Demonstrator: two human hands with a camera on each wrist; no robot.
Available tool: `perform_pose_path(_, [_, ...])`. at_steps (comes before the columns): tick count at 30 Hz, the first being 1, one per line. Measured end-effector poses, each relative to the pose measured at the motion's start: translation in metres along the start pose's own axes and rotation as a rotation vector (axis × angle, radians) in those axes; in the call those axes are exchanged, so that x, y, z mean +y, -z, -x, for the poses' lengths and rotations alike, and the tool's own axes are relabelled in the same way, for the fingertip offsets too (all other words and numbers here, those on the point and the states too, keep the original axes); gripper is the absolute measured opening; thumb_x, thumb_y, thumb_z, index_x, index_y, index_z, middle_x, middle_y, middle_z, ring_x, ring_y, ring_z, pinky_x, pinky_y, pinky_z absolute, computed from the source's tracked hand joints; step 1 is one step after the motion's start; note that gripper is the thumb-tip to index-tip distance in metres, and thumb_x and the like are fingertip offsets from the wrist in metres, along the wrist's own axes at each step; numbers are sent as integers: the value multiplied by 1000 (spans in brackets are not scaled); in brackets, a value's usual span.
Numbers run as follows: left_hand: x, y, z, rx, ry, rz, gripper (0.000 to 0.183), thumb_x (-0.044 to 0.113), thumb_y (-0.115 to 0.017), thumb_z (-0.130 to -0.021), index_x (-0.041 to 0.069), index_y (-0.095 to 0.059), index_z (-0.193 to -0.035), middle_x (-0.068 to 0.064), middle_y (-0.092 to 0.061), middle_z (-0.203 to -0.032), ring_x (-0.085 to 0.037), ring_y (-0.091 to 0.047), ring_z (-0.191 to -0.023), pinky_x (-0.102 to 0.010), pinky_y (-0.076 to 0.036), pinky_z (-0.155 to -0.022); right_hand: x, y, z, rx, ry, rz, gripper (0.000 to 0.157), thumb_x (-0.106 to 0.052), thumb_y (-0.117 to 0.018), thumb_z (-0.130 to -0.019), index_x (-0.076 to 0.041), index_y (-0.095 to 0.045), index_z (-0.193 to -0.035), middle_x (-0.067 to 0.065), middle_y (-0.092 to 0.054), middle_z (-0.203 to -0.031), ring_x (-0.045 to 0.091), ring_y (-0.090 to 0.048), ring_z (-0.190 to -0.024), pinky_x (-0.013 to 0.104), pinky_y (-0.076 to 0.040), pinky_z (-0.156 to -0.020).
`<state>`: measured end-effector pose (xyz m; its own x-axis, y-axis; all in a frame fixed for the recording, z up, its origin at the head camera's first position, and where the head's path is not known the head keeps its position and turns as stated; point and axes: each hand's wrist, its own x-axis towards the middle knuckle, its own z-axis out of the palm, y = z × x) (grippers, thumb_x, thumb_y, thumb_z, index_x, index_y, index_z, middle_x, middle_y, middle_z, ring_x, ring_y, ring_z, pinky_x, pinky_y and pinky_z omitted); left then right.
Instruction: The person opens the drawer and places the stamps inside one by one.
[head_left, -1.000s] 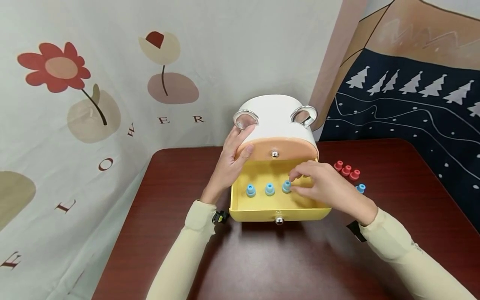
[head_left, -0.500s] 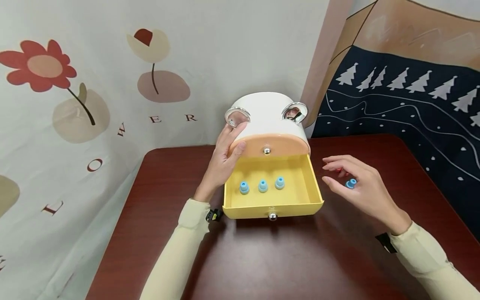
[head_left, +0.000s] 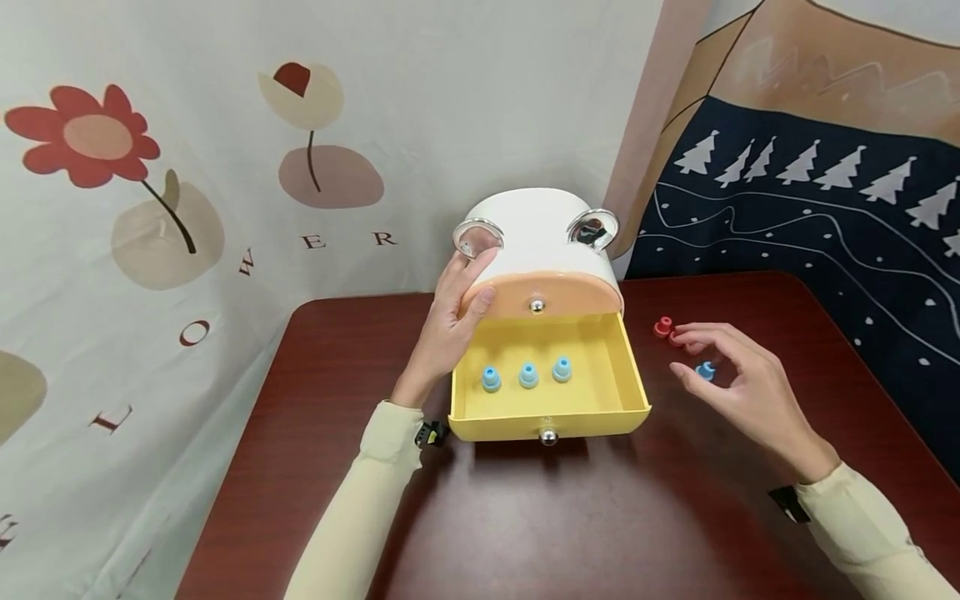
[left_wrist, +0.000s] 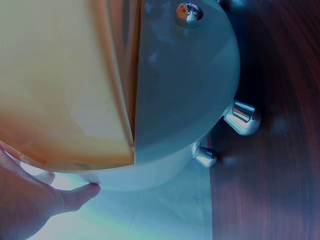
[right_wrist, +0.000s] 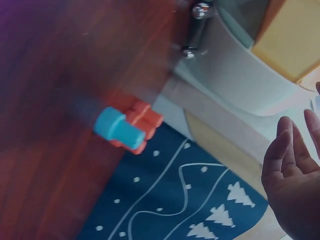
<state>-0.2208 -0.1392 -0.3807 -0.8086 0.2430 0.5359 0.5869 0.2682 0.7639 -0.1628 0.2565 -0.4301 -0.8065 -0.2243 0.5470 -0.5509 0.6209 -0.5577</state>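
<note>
My left hand [head_left: 446, 329] rests against the left side of a white drawer box [head_left: 536, 221], its thumb lying on the peach upper drawer front [head_left: 517, 292]. Below, the yellow drawer [head_left: 592, 396] is pulled out. Three small light-blue stepped plugs, one of them the right-hand plug [head_left: 562, 369], stand upright in a row in it. To the right, my right hand [head_left: 750, 387] hovers over the table with spread, bent fingers. Just beyond its finger gap stands another blue plug [head_left: 705, 371], apart from the hand in the right wrist view. Red plugs [head_left: 662, 327] are partly hidden behind the fingers.
The dark red-brown table [head_left: 360, 500] carries everything. Two silver ring-shaped ears, such as the right ear [head_left: 593, 230], stick up from the box. Silver knobs, such as the lower knob [head_left: 549, 437], project from the drawers. Printed cloth [head_left: 420, 108] hangs behind.
My right hand has let go of the third blue plug in the drawer and moved right, out over the table beside the loose blue plug. The left hand stays on the box.
</note>
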Motion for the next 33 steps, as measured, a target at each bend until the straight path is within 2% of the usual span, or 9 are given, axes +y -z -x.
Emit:
perform_pose_path(3, [1, 0, 1, 4, -1, -8, 49, -2, -60, -108, -2, -53, -157, -26, -36, -170, -41, -15, -163, -66, -13, -128, 7, -1, 7, 1, -36, 22, 54, 2, -94, -82, -14, -75, -131, -5, -72, -127, 3, -60, -97, 9, -49, -76])
perform_pose_path(9, [3, -2, 1, 8, -12, -1, 48, -3, -60, -108, -4, -54, -155, -27, -38, -169, -44, -16, -163, -66, -14, -127, 23, -2, 25, -17, -93, 78, 60, 1, -95, -81, -8, -70, -135, 0, -69, -112, 12, -60, -84, 7, -47, -73])
perform_pose_path(12, [3, -2, 1, 12, -8, 5, 48, -3, -60, -108, -4, -53, -155, -27, -36, -169, -45, -15, -163, -66, -13, -128, 31, -2, 28, -14, -113, 108, 57, 0, -94, -82, -7, -70, -133, 4, -70, -111, 15, -60, -84, 7, -46, -72])
perform_pose_path(15, [3, -2, 0, 14, 15, 9, 48, -3, -60, -108, -3, -53, -156, -27, -35, -170, -44, -14, -163, -66, -12, -128, 40, 1, 29, -2, -133, 122, 51, 0, -92, -85, -7, -70, -131, 7, -71, -109, 11, -58, -84, 8, -45, -72])
perform_pose_path(22, [-42, -5, -1, 16, -15, -22, 53, 9, -63, -111, 14, -54, -162, -3, -41, -172, -24, -13, -165, -63, -13, -128, 55, 3, 33, -8, -195, 149, 38, -2, -90, -88, -7, -73, -122, 9, -72, -106, -2, -56, -88, 9, -43, -73])
perform_pose_path(25, [-35, -5, -1, 21, -17, -11, 52, 2, -62, -109, 7, -54, -161, -10, -44, -170, -31, -13, -165, -64, -11, -128, 58, 3, 33, -35, -241, 169, 33, -6, -90, -90, -7, -74, -119, 9, -73, -103, -3, -56, -89, 11, -43, -74])
perform_pose_path(27, [-23, -4, 0, 18, -12, -3, 51, -2, -61, -108, 2, -53, -159, -16, -44, -169, -37, -13, -164, -64, -10, -128, 61, 4, 34, -54, -268, 173, 31, -8, -89, -92, -7, -74, -119, 10, -74, -103, -2, -56, -89, 12, -43, -74])
perform_pose_path(31, [-4, -1, 0, 10, 1, 5, 48, -1, -60, -108, -3, -53, -156, -24, -41, -168, -41, -15, -163, -64, -12, -128, 64, 3, 35, -70, -306, 177, 29, -10, -88, -93, -7, -74, -118, 11, -75, -102, 7, -62, -88, 12, -43, -74])
perform_pose_path(33, [-10, -1, 0, 14, -7, 1, 49, -1, -61, -108, -3, -53, -156, -24, -41, -168, -41, -15, -163, -64, -12, -128, 65, 2, 35, -88, -330, 178, 27, -12, -87, -95, -7, -74, -118, 11, -76, -102, 14, -66, -87, 12, -44, -73])
